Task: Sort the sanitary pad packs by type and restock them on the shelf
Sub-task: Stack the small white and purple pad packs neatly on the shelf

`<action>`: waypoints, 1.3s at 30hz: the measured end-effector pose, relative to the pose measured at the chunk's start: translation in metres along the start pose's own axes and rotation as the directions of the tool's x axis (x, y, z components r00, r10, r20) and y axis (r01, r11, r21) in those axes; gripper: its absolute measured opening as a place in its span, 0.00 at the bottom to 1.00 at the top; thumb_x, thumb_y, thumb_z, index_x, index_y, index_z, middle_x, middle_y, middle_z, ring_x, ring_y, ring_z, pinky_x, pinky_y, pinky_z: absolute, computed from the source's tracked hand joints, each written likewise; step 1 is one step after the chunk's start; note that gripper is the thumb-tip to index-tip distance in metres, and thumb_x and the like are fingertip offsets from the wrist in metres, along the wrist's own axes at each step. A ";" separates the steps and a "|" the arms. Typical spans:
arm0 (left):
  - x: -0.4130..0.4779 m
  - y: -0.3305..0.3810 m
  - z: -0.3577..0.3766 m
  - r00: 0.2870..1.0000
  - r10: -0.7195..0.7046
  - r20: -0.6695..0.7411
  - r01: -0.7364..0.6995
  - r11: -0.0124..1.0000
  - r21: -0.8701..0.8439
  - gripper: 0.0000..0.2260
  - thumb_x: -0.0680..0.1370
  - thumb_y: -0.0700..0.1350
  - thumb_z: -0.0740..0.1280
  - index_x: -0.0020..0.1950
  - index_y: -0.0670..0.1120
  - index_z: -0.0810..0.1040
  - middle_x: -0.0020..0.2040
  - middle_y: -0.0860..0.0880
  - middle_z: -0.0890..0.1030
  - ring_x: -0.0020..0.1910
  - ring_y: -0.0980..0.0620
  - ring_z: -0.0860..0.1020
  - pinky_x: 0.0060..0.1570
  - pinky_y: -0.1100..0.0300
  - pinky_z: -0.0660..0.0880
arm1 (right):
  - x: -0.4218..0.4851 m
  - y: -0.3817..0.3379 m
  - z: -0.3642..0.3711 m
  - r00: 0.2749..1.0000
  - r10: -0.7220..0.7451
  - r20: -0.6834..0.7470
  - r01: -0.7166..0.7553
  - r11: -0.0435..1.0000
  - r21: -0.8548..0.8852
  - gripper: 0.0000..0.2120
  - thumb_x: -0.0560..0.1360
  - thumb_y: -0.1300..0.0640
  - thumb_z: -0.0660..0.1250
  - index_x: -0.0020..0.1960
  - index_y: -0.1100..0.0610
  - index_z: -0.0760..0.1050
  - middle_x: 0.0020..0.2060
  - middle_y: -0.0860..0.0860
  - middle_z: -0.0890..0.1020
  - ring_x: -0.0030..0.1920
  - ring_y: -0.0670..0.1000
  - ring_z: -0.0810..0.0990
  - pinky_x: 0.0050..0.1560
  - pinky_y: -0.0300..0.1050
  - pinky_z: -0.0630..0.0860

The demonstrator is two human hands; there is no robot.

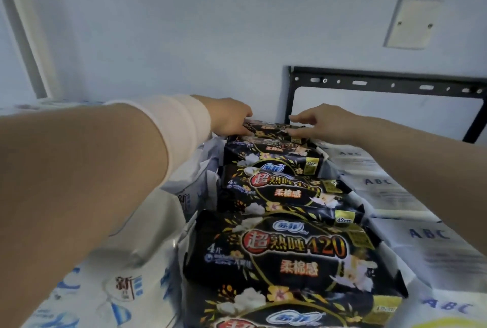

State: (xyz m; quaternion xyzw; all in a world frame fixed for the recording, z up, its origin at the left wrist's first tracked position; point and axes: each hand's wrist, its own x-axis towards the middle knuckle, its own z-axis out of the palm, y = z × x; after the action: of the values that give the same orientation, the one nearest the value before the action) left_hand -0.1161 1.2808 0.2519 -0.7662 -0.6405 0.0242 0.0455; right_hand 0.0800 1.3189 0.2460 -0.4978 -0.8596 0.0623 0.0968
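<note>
- Black packs run in one overlapping row down the shelf's middle, white packs (126, 275) to the left, ABC packs (427, 238) to the right.
- Rearmost black pack (274, 130) lies by the wall, long axis left-right.
- Left hand (226, 116) clasps its left end, fingers on top.
- Right hand (324, 122) is at its right end, fingers spread and touching, no firm grip visible.
- Judgement: seating it square; both hands equally near.

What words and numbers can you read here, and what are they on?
"超熟睡420", "柔棉感", "4片": nearest black pack
"42cm": gold tag on a black pack behind it
"ABC": white packs, right
"新": white pack, left
Smaller print: too blurred to read
</note>
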 end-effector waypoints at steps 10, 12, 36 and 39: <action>0.011 -0.009 -0.004 1.000 0.014 -0.003 -0.014 0.999 0.037 0.25 0.76 0.56 0.64 0.69 0.46 0.68 0.65 0.46 0.73 0.59 0.46 0.73 0.58 0.56 0.68 | 0.009 0.003 0.005 0.994 -0.072 -0.088 0.074 0.997 0.024 0.16 0.73 0.54 0.69 0.61 0.51 0.77 0.57 0.52 0.79 0.52 0.47 0.72 0.33 0.26 0.64; 0.010 -0.011 -0.006 1.000 0.012 0.008 -0.013 0.999 0.031 0.24 0.75 0.56 0.65 0.68 0.47 0.69 0.63 0.47 0.74 0.56 0.47 0.75 0.55 0.57 0.70 | 0.007 0.003 0.005 0.993 -0.078 -0.085 0.084 0.994 0.066 0.16 0.73 0.54 0.69 0.60 0.50 0.77 0.56 0.52 0.80 0.51 0.46 0.71 0.36 0.30 0.66; -0.172 -0.100 -0.039 0.957 -0.288 0.029 0.275 0.876 -0.396 0.24 0.80 0.56 0.53 0.73 0.44 0.63 0.73 0.46 0.64 0.71 0.48 0.63 0.66 0.59 0.58 | -0.071 -0.171 0.004 0.986 -0.146 0.086 0.134 0.982 0.135 0.23 0.79 0.45 0.56 0.71 0.54 0.66 0.72 0.53 0.65 0.70 0.53 0.64 0.66 0.40 0.59; -0.214 -0.117 -0.029 0.932 -0.358 -0.050 0.273 0.790 -0.548 0.23 0.80 0.55 0.53 0.72 0.46 0.64 0.73 0.48 0.64 0.71 0.49 0.63 0.64 0.62 0.58 | -0.094 -0.206 0.016 0.976 -0.200 0.089 0.190 0.976 0.109 0.24 0.79 0.46 0.56 0.72 0.54 0.63 0.74 0.53 0.60 0.74 0.52 0.55 0.70 0.40 0.51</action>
State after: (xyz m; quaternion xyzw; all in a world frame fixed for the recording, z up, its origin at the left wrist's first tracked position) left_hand -0.2659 1.0894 0.2885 -0.6299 -0.7355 -0.2205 -0.1168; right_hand -0.0519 1.1352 0.2628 -0.4016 -0.9040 0.1199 0.0843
